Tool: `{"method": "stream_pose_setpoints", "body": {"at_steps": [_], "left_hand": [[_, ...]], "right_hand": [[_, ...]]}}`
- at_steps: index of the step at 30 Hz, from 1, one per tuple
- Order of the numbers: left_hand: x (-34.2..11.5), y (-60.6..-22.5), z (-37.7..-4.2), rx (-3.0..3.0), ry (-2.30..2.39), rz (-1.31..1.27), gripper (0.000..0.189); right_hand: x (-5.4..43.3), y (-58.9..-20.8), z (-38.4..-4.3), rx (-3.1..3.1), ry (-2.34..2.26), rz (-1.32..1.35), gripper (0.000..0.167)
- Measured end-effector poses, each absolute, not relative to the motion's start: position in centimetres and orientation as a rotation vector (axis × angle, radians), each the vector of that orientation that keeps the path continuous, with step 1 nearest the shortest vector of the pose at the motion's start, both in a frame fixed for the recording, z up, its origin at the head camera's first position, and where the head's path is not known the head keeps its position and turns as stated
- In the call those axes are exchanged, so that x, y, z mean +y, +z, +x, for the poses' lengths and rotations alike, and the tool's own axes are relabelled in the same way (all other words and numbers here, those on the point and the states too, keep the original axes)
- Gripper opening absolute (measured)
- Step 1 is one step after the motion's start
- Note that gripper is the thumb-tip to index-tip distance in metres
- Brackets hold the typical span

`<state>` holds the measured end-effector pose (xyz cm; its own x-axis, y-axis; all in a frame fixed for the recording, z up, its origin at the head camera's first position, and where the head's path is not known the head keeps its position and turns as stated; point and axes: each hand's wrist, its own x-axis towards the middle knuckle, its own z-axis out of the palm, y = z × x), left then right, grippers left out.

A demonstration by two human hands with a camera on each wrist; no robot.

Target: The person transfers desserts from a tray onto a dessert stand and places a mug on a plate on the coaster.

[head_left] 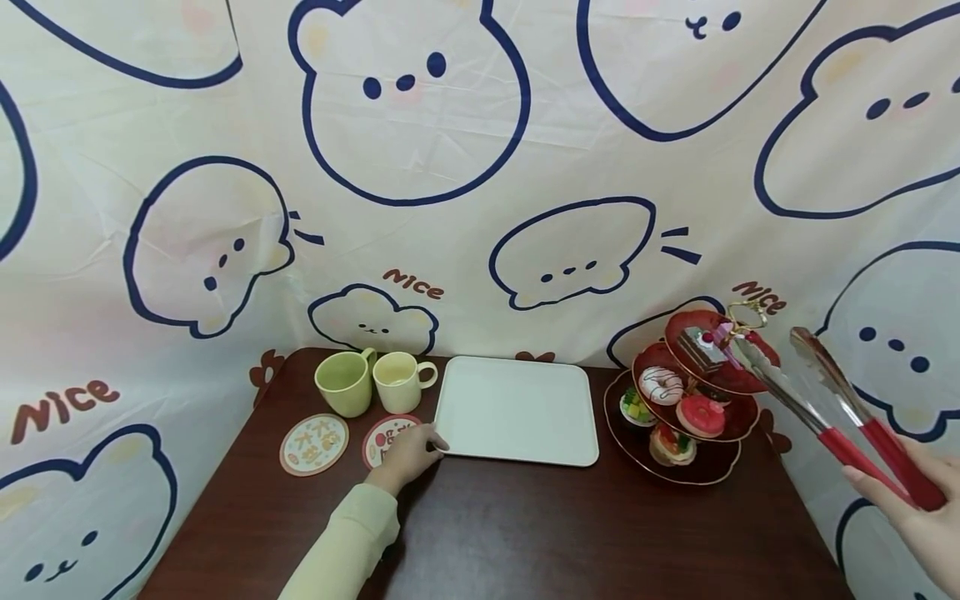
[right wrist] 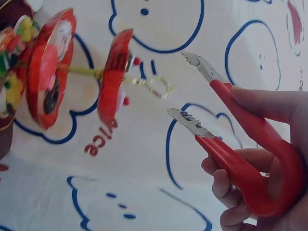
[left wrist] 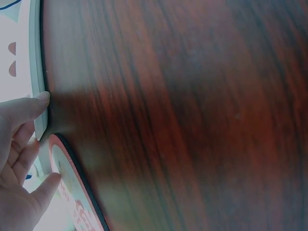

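A: Start closest to us. What is at the near right?

B: The right hand [head_left: 927,532], its fingers and thumb wrapped around red-handled tongs [head_left: 896,462]. It holds them up in the air, arms spread apart, their metal tips toward the dessert stand.

A: And below that?

B: The dark wood-grain tabletop [head_left: 525,537]. Farther in, left of centre, the left hand [head_left: 408,455] pinches the near left corner of a white rectangular tray [head_left: 517,408].

A: Where does that tray lie?

B: On the table's far half, around the middle, with its long side running left to right.

A: What is beside the left hand?

B: A red-rimmed round coaster [head_left: 385,433], partly covered by it. One fingertip is at the coaster's edge; I cannot tell if it touches. A second, floral round coaster [head_left: 314,445] lies farther left.

A: Beyond those?

B: A green mug [head_left: 343,387] behind the floral one, and a pale yellow mug [head_left: 397,383] just beside it, handle to the right.

A: The far right?

B: The three-tier dessert stand [head_left: 731,380]. A cake slice [head_left: 701,350] sits on top; a white-iced donut [head_left: 661,386] and a pink donut [head_left: 701,415] on the middle tier.

A: Farthest back?

B: A cartoon-printed cloth [head_left: 408,154], lettered "Nice".
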<state>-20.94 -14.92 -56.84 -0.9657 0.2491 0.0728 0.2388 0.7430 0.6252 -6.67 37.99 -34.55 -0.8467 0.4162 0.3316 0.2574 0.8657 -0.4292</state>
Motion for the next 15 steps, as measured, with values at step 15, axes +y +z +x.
{"method": "stream_pose_setpoints", "body": {"at_steps": [15], "left_hand": [[-15.0, -57.0, -21.0, 2.910, 1.044, 0.392, 0.010]], "right_hand": [[33.5, -36.2, -10.5, -2.846, 0.707, 0.001, 0.071]]}}
